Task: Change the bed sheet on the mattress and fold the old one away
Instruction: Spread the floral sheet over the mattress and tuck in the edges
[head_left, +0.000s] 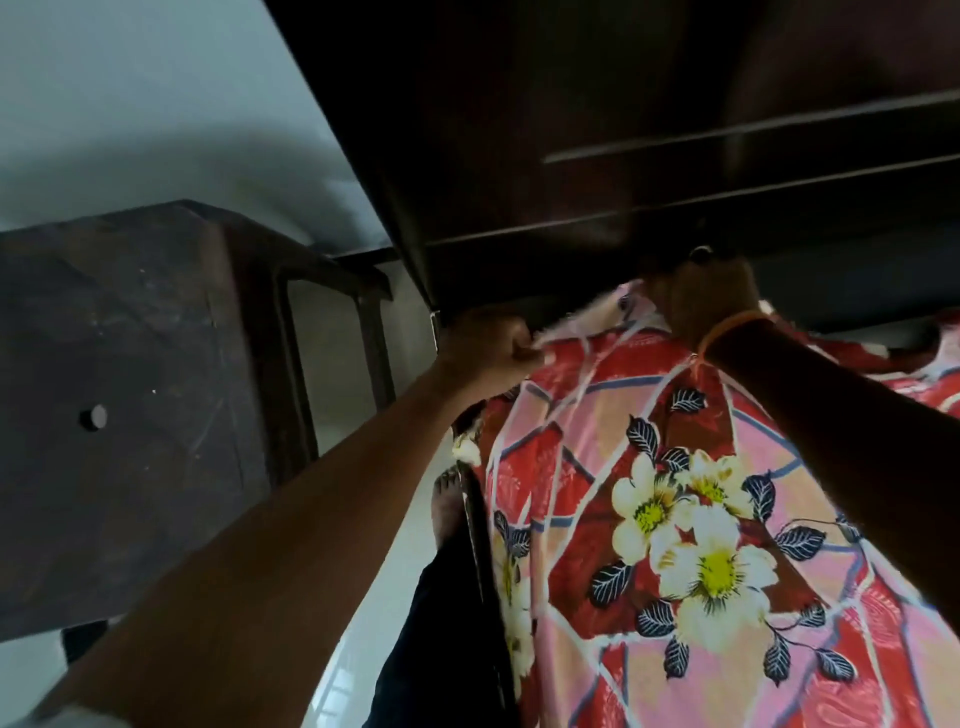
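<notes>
Both hands are clamped on the floral bed sheet (691, 519) up at its top edge: the left hand (491, 338) is balled into a fist with a bit of the pale hem bunched inside it, and the right hand (706, 291) has its fingers curled around the cloth a little further along, right under the dark wooden headboard (597, 130). There's an orange band (727, 330) round the right wrist. The sheet is red and pink with white-and-yellow flowers and dark leaves, and it's draped over the corner of the mattress, hanging down the side nearest the person. Can't really see the mattress itself since the cloth covers it. Off to the left there's a dark wooden table (119, 415) standing on the white tiled floor (379, 597), and a bare foot (449, 499) shows just beside the bed's edge.
</notes>
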